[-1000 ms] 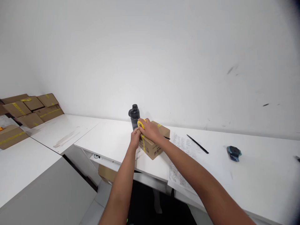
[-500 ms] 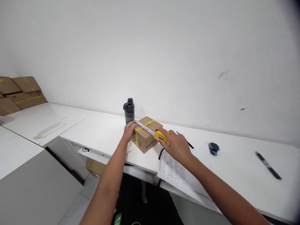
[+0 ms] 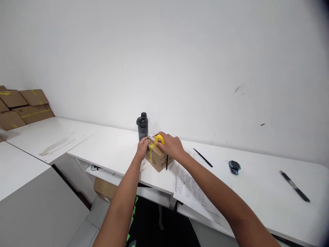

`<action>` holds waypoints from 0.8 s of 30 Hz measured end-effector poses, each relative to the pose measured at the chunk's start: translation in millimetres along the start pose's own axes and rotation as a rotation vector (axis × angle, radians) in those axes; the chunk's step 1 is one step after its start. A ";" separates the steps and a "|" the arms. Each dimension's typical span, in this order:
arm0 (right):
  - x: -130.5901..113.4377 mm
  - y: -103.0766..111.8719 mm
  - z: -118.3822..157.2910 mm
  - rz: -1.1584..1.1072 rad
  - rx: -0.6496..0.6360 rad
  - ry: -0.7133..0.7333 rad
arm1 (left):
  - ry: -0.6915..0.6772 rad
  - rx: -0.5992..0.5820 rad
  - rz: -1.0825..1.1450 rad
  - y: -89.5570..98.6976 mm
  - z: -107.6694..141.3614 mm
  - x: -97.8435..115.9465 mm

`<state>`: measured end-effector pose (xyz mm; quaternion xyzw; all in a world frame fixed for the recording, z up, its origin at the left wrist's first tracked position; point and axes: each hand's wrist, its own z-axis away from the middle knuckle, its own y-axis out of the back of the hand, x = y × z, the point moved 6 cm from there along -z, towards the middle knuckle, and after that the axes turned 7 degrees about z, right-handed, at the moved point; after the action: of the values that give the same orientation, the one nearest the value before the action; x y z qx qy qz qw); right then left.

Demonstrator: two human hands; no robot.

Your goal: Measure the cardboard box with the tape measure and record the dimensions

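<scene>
A small cardboard box (image 3: 158, 161) bound with yellow tape sits on the white desk. My right hand (image 3: 171, 145) is closed round a yellow tape measure (image 3: 159, 139) above the box's top. From its case a short stretch of white blade (image 3: 151, 138) runs left to the far left corner of the box. There my left hand (image 3: 143, 148) pinches the blade's end, its fingers against the box edge. A dark strap hangs below my right hand in front of the box. Part of the box's top is hidden by my right hand.
A dark water bottle (image 3: 142, 126) stands just behind the box. Right of it lie a printed sheet (image 3: 190, 183), a black pen (image 3: 203, 157), a small dark object in bluish wrap (image 3: 234, 167) and a black marker-like stick (image 3: 294, 186). Cardboard boxes (image 3: 33, 113) are stacked far left.
My right hand has moved left with the tape measure, toward my left hand. Much of the blade has gone back into the case. My left hand stays at the box's corner.
</scene>
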<state>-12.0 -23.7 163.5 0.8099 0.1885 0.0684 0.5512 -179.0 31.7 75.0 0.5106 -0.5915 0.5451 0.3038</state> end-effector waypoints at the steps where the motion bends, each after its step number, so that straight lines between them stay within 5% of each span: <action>1: -5.3 -5.3 -10.0 -0.013 -0.003 0.012 | 0.003 0.001 0.001 0.6 0.9 0.7; 5: -27.6 -17.9 -44.1 -0.114 -0.037 0.112 | 0.010 0.006 0.021 6.1 5.7 4.8; 9: -28.1 -3.0 -65.5 -0.202 -0.061 0.127 | -0.018 -0.002 0.046 25.1 22.0 9.4; 14: -13.2 24.5 -64.0 -0.652 -0.011 0.132 | -0.081 0.086 0.065 82.0 64.9 2.1; 18: -33.6 0.1 -42.7 -0.932 -0.197 0.217 | -0.079 0.277 -0.201 115.3 91.1 -10.0; 22: -48.3 -24.5 -25.6 -0.911 -0.176 0.132 | -0.169 0.479 -0.364 110.1 110.7 17.6; 24: -48.6 -25.7 -20.9 -0.841 -0.155 0.106 | -0.136 0.433 -0.262 94.6 118.6 33.6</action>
<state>-69.3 -15.8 152.6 0.6138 0.5248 -0.1066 0.5800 -254.0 -101.6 47.9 0.6715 -0.4089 0.5793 0.2150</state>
